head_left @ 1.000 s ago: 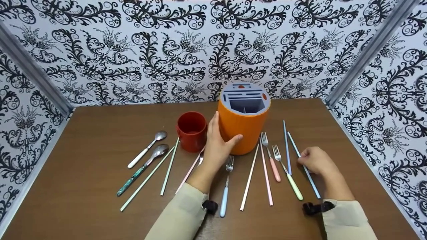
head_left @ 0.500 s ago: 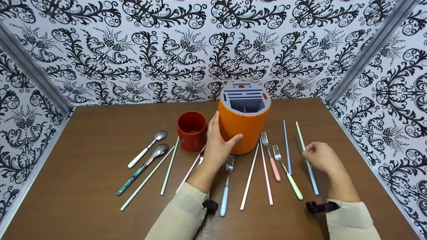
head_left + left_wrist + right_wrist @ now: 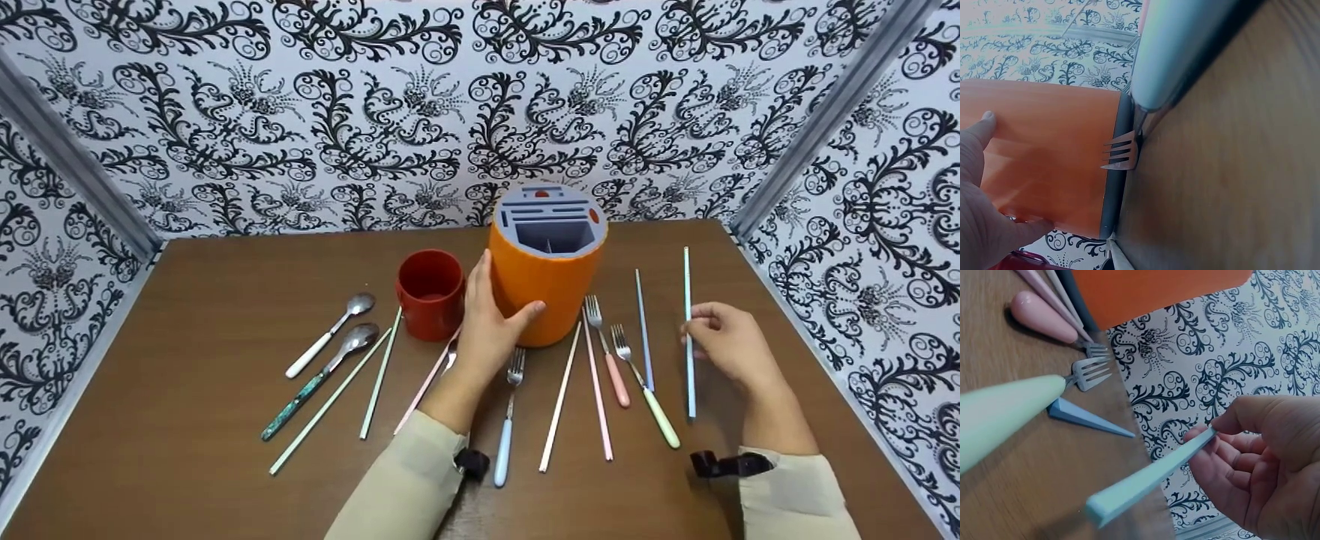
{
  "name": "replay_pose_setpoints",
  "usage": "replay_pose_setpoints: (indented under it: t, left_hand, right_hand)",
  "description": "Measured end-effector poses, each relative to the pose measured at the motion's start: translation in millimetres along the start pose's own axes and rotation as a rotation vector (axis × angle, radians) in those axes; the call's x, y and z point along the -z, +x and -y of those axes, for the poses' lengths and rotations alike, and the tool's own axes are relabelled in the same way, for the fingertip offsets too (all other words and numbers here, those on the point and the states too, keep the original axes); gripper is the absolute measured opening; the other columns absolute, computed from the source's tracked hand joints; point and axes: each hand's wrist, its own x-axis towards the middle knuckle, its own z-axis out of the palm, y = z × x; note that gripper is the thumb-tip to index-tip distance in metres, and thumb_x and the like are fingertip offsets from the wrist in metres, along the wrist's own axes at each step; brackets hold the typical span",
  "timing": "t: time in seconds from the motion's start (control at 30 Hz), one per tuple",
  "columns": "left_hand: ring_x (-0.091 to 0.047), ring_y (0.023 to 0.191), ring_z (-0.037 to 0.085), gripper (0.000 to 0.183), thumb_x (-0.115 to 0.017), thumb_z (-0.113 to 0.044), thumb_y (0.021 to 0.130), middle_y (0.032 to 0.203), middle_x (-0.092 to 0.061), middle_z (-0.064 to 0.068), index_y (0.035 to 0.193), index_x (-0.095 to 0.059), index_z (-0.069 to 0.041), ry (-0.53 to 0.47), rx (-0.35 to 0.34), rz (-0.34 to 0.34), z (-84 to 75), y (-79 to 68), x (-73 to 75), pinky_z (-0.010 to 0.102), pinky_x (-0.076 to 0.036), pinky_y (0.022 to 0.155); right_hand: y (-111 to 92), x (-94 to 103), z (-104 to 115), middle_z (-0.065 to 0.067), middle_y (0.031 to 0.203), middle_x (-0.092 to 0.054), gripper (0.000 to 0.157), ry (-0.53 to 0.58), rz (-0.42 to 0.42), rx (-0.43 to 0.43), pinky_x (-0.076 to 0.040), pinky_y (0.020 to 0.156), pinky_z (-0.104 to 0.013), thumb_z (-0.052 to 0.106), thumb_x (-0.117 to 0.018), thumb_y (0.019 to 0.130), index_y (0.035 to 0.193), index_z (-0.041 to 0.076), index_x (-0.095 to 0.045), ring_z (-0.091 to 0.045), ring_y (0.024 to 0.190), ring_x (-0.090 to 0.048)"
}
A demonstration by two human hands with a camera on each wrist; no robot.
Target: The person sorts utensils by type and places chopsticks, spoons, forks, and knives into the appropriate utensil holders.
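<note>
My left hand [image 3: 489, 322] rests against the lower left side of an orange utensil holder [image 3: 551, 292] with a grey slotted top. Its thumb lies across the front and its fingers extend straight along the side, as the left wrist view also shows. On the right, my right hand [image 3: 724, 345] pinches a light blue chopstick [image 3: 1145, 486] between thumb and fingers, raised off the table. Nearest to it lie another blue chopstick [image 3: 645, 337] and a fork with a pale green handle [image 3: 660, 416]. A blue-handled fork [image 3: 504, 442] lies just right of my left wrist.
A red mug [image 3: 431, 300] stands left of the holder. Two spoons, one with a white handle [image 3: 309, 356] and one with a teal handle [image 3: 300, 405], lie at the left. Pale green chopsticks [image 3: 330, 405], pink chopsticks [image 3: 598, 390] and a pink-handled fork [image 3: 617, 382] lie around the holder.
My right hand has lifted the light blue chopstick and moved slightly right and away from me, and the chopstick has turned from slanted to nearly straight. My left hand has stayed on the holder.
</note>
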Motion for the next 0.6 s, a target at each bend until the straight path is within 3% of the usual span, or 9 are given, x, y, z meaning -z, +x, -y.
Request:
replay_pose_setpoints:
  t: [0.23, 0.43, 0.6]
  left_hand:
    - [-0.031, 0.156, 0.026, 0.107, -0.083, -0.044, 0.086, 0.170, -0.027, 0.005, 0.167, -0.017, -0.021, 0.007, 0.008, 0.003, -1.3, 0.6, 1.3, 0.047, -0.029, 0.128]
    - [-0.031, 0.155, 0.027, 0.107, -0.084, -0.042, 0.086, 0.170, -0.028, 0.006, 0.167, -0.018, -0.019, -0.007, -0.002, -0.001, -0.6, 0.3, 0.2, 0.047, -0.029, 0.128]
    - [-0.033, 0.154, 0.027, 0.105, -0.085, -0.039, 0.086, 0.169, -0.030, 0.006, 0.166, -0.021, -0.018, -0.013, -0.011, -0.015, -0.3, -0.2, -1.4, 0.046, -0.029, 0.128]
  right_hand:
    - [-1.7, 2.1, 4.3, 0.015, 0.091, -0.071, 0.032, 0.208, -0.003, -0.011, -0.063, 0.079, -0.026, 0.010, -0.054, 0.105, 0.130, -0.008, -0.054, -0.005, 0.088, -0.071]
    - [-4.9, -3.7, 13.9, 0.009, 0.091, -0.075, 0.013, 0.404, -0.039, 0.020, -0.063, 0.075, -0.025, 0.008, -0.060, 0.103, 0.116, 0.007, -0.063, -0.008, 0.086, -0.074]
    - [-7.6, -10.0, 26.6, 0.002, 0.090, -0.076, 0.009, 0.489, -0.069, 0.090, -0.064, 0.072, -0.026, 0.006, -0.062, 0.103, 0.110, 0.009, -0.066, -0.011, 0.083, -0.076]
